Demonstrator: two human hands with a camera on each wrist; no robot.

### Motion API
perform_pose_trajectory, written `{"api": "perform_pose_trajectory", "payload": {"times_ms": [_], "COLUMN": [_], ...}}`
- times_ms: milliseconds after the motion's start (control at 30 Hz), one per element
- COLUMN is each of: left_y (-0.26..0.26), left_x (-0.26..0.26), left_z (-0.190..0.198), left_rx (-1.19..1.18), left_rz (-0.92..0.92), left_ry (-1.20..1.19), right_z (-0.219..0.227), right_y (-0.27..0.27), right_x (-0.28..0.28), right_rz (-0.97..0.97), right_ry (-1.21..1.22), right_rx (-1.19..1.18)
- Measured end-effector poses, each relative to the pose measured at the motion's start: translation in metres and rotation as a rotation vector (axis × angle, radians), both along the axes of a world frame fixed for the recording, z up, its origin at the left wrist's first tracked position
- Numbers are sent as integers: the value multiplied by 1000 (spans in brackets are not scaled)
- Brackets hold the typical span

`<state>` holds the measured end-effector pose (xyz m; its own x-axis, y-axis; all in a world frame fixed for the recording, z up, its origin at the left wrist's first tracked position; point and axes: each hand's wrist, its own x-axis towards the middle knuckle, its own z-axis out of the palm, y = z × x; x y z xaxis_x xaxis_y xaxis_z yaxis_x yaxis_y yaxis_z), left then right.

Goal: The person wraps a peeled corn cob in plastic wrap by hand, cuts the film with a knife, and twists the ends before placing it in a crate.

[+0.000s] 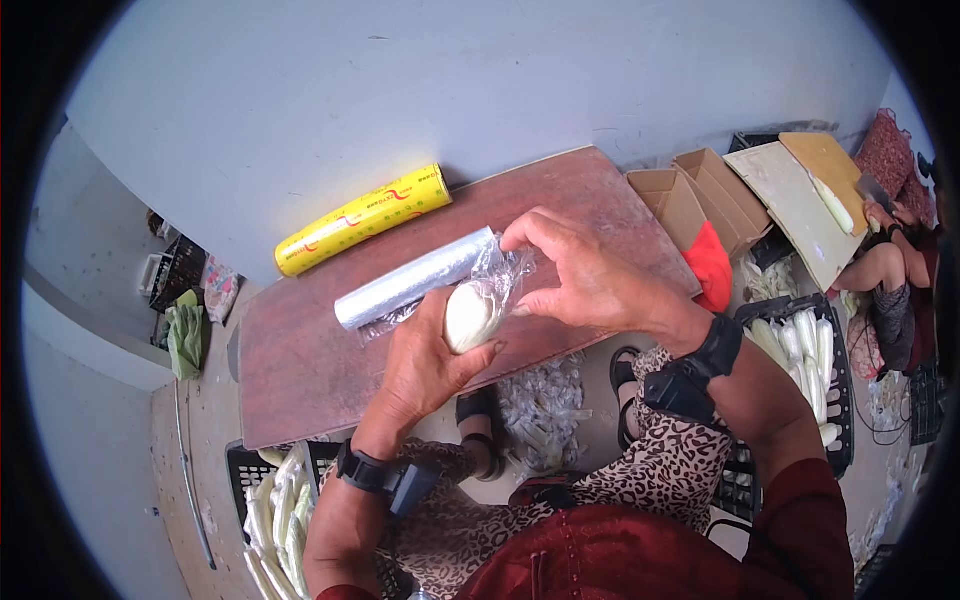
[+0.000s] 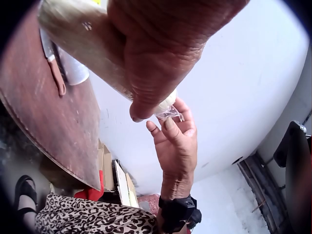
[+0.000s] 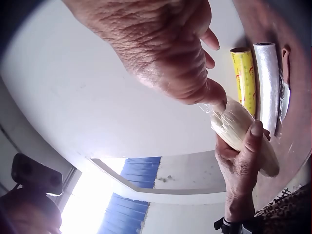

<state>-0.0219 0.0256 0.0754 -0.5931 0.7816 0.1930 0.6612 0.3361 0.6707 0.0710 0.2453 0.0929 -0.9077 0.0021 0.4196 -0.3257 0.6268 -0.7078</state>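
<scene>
A pale, elongated vegetable (image 1: 468,318) in clear film lies in my left hand (image 1: 420,362), whose fingers and thumb curl round it; the right wrist view shows the vegetable (image 3: 239,129) lengthwise. My right hand (image 1: 600,285) is at its film-covered end, thumb and fingers on the loose film (image 2: 168,113) in the left wrist view. Behind the vegetable on the red-brown table (image 1: 290,370) lies a roll of clear film (image 1: 415,278). A knife (image 3: 286,73) with a brown handle lies beside that roll.
A yellow roll (image 1: 365,220) lies near the wall. Crates of pale vegetables (image 1: 280,515) stand at lower left and right (image 1: 805,360). Cardboard boxes (image 1: 700,200) and a red cloth (image 1: 710,268) are past the table's right end. Another person (image 1: 895,270) sits at far right.
</scene>
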Motion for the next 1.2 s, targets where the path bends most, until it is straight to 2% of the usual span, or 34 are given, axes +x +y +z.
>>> {"api": "perform_pose_trajectory", "payload": {"times_ms": [67, 167, 267, 367, 467, 667, 767, 867, 967, 1067, 1200], "left_y": [0, 0, 1, 3, 2, -1, -2, -1, 2, 4, 4], "left_x": [-1, -1, 0, 3, 2, -2, -4, -4, -2, 2, 1], "left_z": [-1, 1, -2, 6, 6, 5, 1, -1, -3, 2, -1], "left_rx": [11, -27, 57, 103, 119, 70, 48, 13, 29, -41, -5], "left_rz": [4, -22, -11, 6, -2, 37, 43, 47, 17, 40, 35], "left_ry": [-8, -30, -44, -102, -64, -48, 10, 50, 85, 42, 50], "right_z": [2, -1, 1, 5, 13, 15, 16, 12, 3, -1, -1], "right_y": [-5, 2, 5, 9, 14, 19, 15, 10, 0, -2, 4], "right_x": [0, -2, -2, -3, 0, 0, 0, -2, -2, -4, -5], "right_rz": [-14, 35, 32, 97, 210, 134, 119, 55, -22, -7, 102], "right_ry": [52, -44, -18, 53, -106, -159, -212, -264, -221, -264, -328], "right_rx": [-69, 11, -80, -271, -555, -745, -616, -307, -165, -163, -453]}}
